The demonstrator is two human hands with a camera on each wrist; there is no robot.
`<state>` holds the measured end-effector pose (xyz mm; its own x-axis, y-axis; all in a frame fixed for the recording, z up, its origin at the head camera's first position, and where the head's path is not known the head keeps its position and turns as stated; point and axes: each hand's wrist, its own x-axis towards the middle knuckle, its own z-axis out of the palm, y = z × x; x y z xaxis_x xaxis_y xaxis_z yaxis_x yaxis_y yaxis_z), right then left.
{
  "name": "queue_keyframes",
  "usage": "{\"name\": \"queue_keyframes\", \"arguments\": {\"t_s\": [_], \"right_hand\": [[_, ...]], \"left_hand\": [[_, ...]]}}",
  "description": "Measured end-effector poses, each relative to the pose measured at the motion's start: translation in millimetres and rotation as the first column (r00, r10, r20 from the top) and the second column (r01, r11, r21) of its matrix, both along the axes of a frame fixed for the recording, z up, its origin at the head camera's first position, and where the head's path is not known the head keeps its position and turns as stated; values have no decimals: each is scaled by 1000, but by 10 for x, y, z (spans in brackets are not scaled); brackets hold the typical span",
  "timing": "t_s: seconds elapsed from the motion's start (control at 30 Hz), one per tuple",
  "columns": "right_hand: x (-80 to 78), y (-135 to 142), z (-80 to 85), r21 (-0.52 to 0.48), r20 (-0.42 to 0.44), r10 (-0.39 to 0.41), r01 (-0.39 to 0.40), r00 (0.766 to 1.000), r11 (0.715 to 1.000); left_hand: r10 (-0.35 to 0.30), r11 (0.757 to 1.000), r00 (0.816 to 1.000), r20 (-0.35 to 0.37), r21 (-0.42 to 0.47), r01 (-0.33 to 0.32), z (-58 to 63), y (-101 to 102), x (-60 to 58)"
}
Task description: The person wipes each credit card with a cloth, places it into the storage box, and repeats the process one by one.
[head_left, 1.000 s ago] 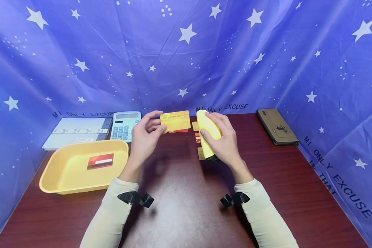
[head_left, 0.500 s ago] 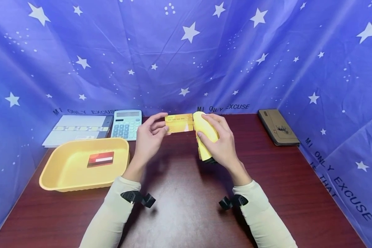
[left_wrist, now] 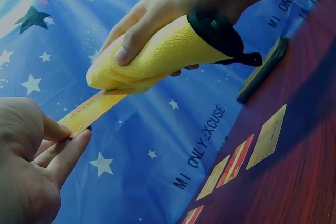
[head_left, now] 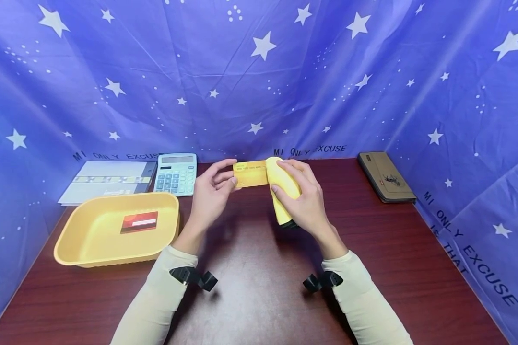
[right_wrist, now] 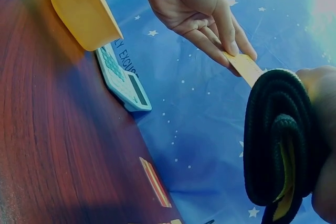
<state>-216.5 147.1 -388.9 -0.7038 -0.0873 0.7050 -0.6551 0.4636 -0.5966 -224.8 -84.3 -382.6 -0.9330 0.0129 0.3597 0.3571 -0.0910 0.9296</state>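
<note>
In the head view my left hand pinches a gold bank card by its left end, held above the table. A folded yellow cloth with a black edge is gripped in my right hand. The cloth wraps over the card's right end and hides it, as the left wrist view also shows at the cloth's lower tip. Seen from the right wrist, the cloth's black edge is rolled in layers. Several more cards lie on the table below, hidden behind the cloth in the head view.
A yellow basin with a red card in it stands at the left. Behind it are a calculator and a grey-white folder. A brown wallet lies at the back right. Blue star-printed fabric surrounds the dark wooden table.
My left hand has moved right with the card, while the right hand has shifted slightly left. The cloth, formerly apart from the card, now covers its right end.
</note>
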Motion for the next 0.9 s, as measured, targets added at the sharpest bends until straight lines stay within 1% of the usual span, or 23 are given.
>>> {"name": "queue_keyframes", "arguments": {"t_s": [0.13,0.3,0.47,0.63,0.9], "right_hand": [[21,-25,12,7,-2,-7,7,1000,1000],[45,-56,18,12,2,-24,24,1000,1000],[69,-96,0,38,17,-38,38,999,999],[92,-152,-25,55,30,-22,20,999,998],[178,-260,-14,92,13,20,-21,1000,995]], "left_hand": [[-25,999,999,33,45,24,14,13,14],[-55,995,997,54,89,50,21,52,43],[-67,995,996,55,73,63,18,82,71],[-79,995,996,35,63,77,9,116,85],[-96,994,995,-1,46,96,-22,166,101]]}}
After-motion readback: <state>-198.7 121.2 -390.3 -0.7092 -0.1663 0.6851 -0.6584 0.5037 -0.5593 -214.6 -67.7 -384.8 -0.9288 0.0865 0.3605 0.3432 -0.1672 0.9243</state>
